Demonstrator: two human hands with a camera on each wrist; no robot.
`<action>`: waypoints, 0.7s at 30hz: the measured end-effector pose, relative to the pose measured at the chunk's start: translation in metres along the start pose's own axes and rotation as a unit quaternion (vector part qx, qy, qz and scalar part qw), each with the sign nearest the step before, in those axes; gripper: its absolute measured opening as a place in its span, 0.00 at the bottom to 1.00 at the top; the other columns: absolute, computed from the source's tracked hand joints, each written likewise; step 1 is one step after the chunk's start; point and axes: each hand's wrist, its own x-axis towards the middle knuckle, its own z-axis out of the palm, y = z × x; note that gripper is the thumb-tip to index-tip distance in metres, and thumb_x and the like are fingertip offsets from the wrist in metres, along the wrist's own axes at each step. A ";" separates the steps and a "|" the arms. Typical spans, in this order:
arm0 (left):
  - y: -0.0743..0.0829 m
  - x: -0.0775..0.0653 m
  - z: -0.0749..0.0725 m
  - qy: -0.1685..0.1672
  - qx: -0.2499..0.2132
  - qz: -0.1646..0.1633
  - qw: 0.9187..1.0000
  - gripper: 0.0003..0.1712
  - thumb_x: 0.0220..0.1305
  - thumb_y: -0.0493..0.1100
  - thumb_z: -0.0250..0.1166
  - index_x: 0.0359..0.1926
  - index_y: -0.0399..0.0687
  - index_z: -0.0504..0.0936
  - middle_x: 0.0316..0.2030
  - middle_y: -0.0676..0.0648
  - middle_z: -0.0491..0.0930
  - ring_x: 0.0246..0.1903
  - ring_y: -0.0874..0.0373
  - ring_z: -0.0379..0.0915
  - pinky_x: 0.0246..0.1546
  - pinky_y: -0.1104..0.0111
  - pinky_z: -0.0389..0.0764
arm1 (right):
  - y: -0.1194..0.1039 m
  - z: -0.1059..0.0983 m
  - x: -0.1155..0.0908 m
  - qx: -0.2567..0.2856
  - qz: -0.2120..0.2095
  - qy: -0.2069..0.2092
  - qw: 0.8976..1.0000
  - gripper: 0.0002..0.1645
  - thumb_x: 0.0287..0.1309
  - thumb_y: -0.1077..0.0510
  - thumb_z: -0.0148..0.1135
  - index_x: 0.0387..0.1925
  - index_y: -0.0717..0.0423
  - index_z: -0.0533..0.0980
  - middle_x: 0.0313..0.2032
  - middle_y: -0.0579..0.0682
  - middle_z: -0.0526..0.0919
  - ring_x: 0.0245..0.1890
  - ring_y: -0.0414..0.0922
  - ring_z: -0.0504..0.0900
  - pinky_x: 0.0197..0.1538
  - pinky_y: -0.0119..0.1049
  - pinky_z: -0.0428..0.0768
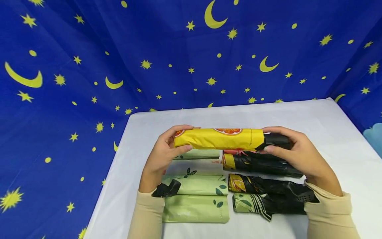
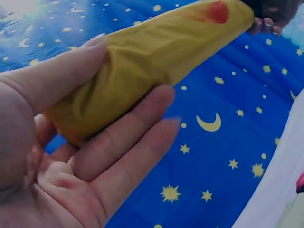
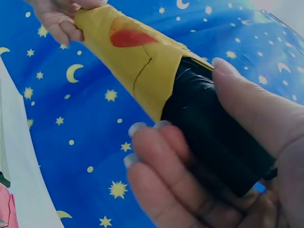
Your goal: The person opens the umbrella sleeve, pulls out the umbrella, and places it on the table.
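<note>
A folding umbrella [image 1: 276,140], black where it shows, sits partly inside a yellow sleeve [image 1: 221,141] printed with orange slices. Both are held level above the table. My left hand [image 1: 162,149] grips the sleeve's left end, thumb on the near side; the left wrist view shows the creased yellow fabric [image 2: 137,61] between thumb and fingers. At the opposite end, my right hand [image 1: 301,149] holds the bare black part, its thumb near the sleeve's opening. In the right wrist view the black end [image 3: 213,128] sticks out of the sleeve toward the palm.
Light green leaf-printed sleeves [image 1: 194,209] lie flat below the left hand. On the right lie several folded black umbrellas [image 1: 265,166] with orange-slice, green or pink patterned edges, partly hidden by the right arm. A white-covered table [image 1: 352,159] meets a blue star-and-moon cloth [image 1: 179,43] behind.
</note>
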 end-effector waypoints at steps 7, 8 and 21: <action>-0.003 0.000 0.001 -0.005 0.022 -0.007 1.000 0.30 0.63 0.31 0.72 0.66 0.39 0.76 0.62 0.35 0.74 0.48 0.43 0.76 0.44 0.64 0.84 | 0.008 0.000 -0.003 0.043 0.005 0.040 0.998 0.25 0.60 0.76 0.66 0.60 0.69 0.77 0.50 0.54 0.87 0.43 0.46 0.89 0.42 0.35 0.87; -0.003 0.000 0.001 -0.003 0.025 -0.007 1.000 0.30 0.63 0.32 0.73 0.65 0.39 0.76 0.61 0.35 0.74 0.47 0.44 0.76 0.43 0.66 0.83 | 0.008 -0.001 -0.002 0.045 0.002 0.041 0.998 0.25 0.60 0.77 0.66 0.59 0.70 0.77 0.49 0.55 0.87 0.43 0.46 0.89 0.41 0.35 0.87; -0.012 0.007 0.000 0.022 0.036 -0.004 0.999 0.29 0.60 0.34 0.76 0.61 0.34 0.78 0.54 0.35 0.77 0.39 0.50 0.80 0.38 0.68 0.84 | 0.029 -0.002 0.009 0.073 0.016 0.032 0.997 0.26 0.61 0.77 0.65 0.61 0.71 0.76 0.52 0.54 0.86 0.44 0.49 0.89 0.43 0.38 0.87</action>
